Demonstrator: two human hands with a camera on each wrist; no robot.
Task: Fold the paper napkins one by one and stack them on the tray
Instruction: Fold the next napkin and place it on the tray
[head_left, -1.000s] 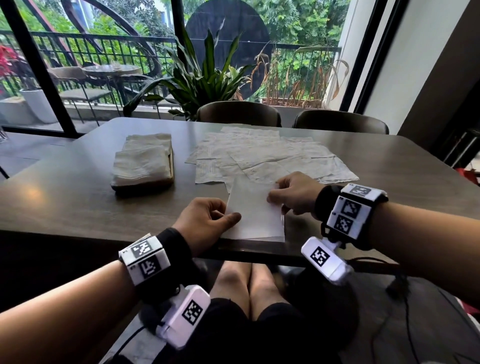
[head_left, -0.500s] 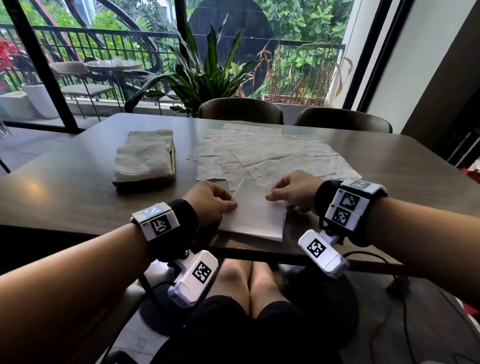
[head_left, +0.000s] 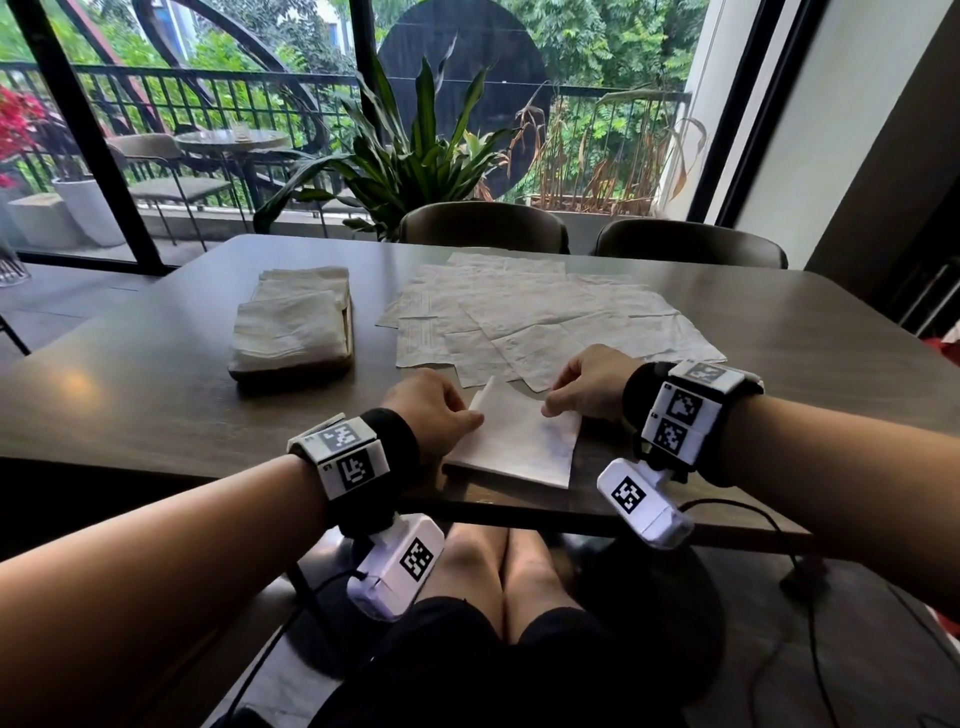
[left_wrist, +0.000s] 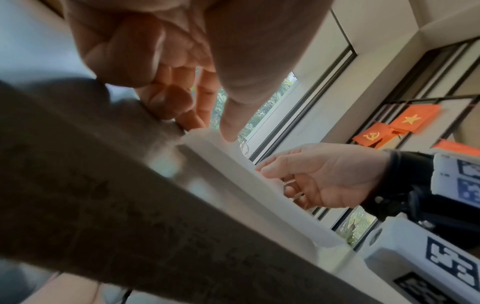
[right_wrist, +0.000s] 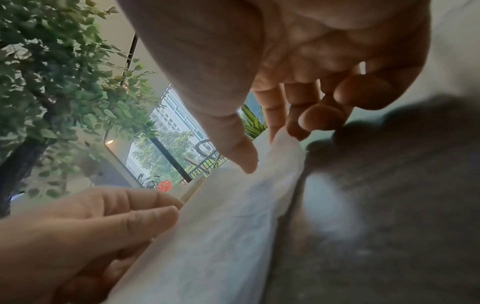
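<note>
A white paper napkin (head_left: 514, 441) lies folded at the table's near edge, its far left corner curling upward. My left hand (head_left: 434, 410) pinches its left edge between thumb and fingers (left_wrist: 228, 131). My right hand (head_left: 587, 387) pinches the far right corner (right_wrist: 262, 156). Behind them several unfolded napkins (head_left: 540, 317) lie spread flat over the middle of the table. At the left a wooden tray (head_left: 347, 358) carries a stack of folded napkins (head_left: 291, 327).
The dark wooden table (head_left: 130, 395) has its front edge just under my wrists. Two chairs (head_left: 483, 228) stand at the far side before a potted plant (head_left: 410, 150) and a large window. My knees show below the table.
Both hands have drawn the napkin's far end toward me and slightly left; its far left corner now stands up off the table. The camera has leaned in a little.
</note>
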